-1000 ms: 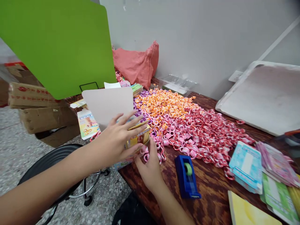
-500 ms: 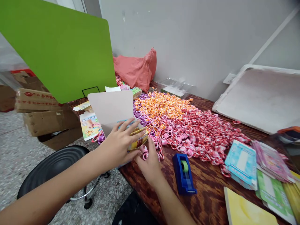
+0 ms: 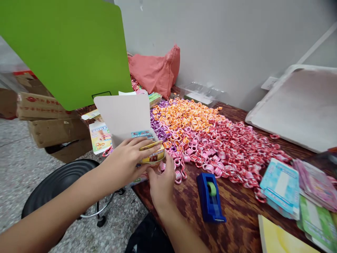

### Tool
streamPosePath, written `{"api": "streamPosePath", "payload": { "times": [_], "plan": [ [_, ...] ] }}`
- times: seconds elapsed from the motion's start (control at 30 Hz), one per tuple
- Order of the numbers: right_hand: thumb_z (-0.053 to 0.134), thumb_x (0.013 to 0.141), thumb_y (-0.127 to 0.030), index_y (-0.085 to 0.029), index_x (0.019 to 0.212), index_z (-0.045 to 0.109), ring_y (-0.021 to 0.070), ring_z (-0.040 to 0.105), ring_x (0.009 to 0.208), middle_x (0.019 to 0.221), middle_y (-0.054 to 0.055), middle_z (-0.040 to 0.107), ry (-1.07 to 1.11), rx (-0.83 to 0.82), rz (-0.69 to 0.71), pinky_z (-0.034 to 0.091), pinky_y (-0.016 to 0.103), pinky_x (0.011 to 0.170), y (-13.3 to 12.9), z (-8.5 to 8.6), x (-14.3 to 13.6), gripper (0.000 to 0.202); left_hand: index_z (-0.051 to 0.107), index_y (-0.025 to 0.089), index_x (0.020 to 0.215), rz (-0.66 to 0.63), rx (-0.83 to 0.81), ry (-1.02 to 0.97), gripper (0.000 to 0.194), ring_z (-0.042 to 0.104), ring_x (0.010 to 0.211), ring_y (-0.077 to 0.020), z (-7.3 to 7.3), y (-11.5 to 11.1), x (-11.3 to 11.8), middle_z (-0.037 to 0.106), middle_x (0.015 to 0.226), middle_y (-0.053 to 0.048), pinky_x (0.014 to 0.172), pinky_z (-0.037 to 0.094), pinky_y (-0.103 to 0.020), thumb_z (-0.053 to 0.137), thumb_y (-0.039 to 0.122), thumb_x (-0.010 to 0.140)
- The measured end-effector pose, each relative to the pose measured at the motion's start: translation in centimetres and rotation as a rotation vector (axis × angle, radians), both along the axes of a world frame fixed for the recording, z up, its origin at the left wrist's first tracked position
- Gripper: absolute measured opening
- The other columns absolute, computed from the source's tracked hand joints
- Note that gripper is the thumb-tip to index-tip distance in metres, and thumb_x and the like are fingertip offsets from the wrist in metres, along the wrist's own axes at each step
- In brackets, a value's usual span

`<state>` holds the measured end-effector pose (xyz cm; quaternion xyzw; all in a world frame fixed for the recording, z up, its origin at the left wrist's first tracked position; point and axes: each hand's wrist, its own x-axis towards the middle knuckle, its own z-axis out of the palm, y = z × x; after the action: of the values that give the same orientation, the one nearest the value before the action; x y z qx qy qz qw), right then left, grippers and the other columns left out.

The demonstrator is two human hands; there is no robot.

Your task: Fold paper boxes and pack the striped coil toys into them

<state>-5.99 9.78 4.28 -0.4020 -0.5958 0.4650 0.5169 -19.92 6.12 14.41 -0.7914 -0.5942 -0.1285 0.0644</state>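
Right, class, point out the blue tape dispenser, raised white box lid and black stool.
Blue tape dispenser (image 3: 206,202): head view, blue side of its body.
Raised white box lid (image 3: 126,116): head view, middle of its panel.
Black stool (image 3: 61,179): head view, on its seat.

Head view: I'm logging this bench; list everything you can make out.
Flip-lid card box: 1, white inside, table's left
Flat printed packs: uncounted, yellow/blue, in box
Small striped rings: many, purple/orange/pink/red, mid-table
Boxy tape dispenser: 1, blue, table front
Printed card stacks: 3+, blue/pink/green, right
Flat pad: 1, yellow, bottom right
Printed cards: several, yellow-white, left of box
Cloth bag: 1, red, back
Plastic tray: 1, clear, back
Rimmed panel: 1, white, right
Rounded board: 1, green, left
Cardboard cartons: several, brown, floor
Round stool: 1, black, left
Wooden table: 1, brown, centre
Flat wall: 1, grey, back
Left hand: 1, bare, over packs
Right hand: 1, bare, at box
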Motion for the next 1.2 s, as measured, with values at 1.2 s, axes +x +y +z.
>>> {"api": "streamPosePath", "payload": {
  "times": [1.2],
  "plan": [
    [0.073, 0.086, -0.02, -0.022, 0.155, 0.04, 0.0328, 0.039, 0.15, 0.155, 0.018, 0.045, -0.403, 0.503, 0.251, 0.033, 0.061, 0.124, 3.6, 2.4, 4.5, 0.077, 0.076, 0.025, 0.123, 0.164, 0.117, -0.138, 0.031, 0.055, 0.14, -0.0375, -1.7, -2.1, 3.6, 0.065, 0.148, -0.012, 0.12, 0.035, -0.071, 0.061, 0.021, 0.097]
  ]
}}
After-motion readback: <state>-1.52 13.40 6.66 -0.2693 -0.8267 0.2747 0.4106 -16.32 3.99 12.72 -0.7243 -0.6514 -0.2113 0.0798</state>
